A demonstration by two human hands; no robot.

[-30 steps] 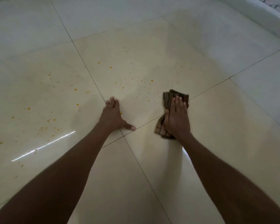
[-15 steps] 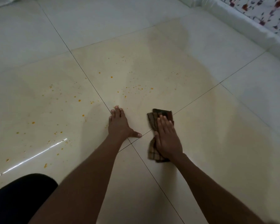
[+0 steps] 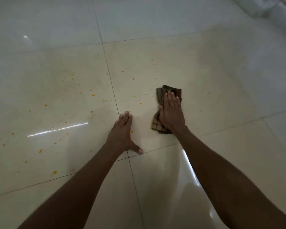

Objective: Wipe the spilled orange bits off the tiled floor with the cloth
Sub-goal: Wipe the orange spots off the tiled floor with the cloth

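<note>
Your right hand (image 3: 171,114) presses flat on the cloth (image 3: 169,92) at center frame; your left hand (image 3: 122,134) rests flat and empty on the floor (image 3: 221,96) beside orange bits (image 3: 93,95).

No legible text, label, brand, number or sign on the cloth (image 3: 169,93) or floor (image 3: 221,80); the view is dim.

Left hand (image 3: 122,134) flat, right hand (image 3: 171,113) flat

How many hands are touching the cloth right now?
1. The right hand lies flat on the cloth; the left hand rests on the bare tiled floor, apart from it.
</note>
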